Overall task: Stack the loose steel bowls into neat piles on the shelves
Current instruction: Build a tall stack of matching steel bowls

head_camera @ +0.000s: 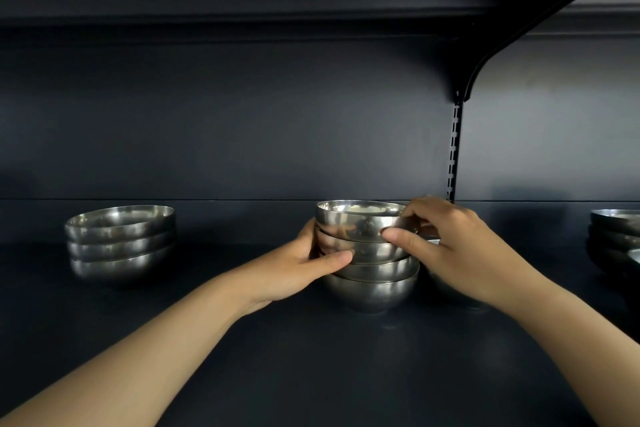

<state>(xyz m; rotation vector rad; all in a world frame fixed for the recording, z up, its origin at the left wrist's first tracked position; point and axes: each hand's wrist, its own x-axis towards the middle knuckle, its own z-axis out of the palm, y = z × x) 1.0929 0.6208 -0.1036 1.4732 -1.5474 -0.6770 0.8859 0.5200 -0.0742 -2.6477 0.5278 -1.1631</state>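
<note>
Four bowls in the middle pile (369,253), set toward the back edge of the shelf (311,357), near the slotted upright (454,152). Left hand (304,267) cupping the pile's left side, thumb across the second bowl. Right hand (457,246) pinching the top bowl (360,218) at its right rim, thumb on the outer wall, other fingers curled over the rim. Another bowl (434,242) just behind that hand, mostly hidden. Three bowls piled (119,243) toward the left end, a further pile (614,236) at the right end. Likely step: seating the top bowl square. Best done by steadying lower bowls with the left, easing the top one until rims sit level and concentric, then letting go gently, no sideways nudge, since polished steel slides readily.
</note>
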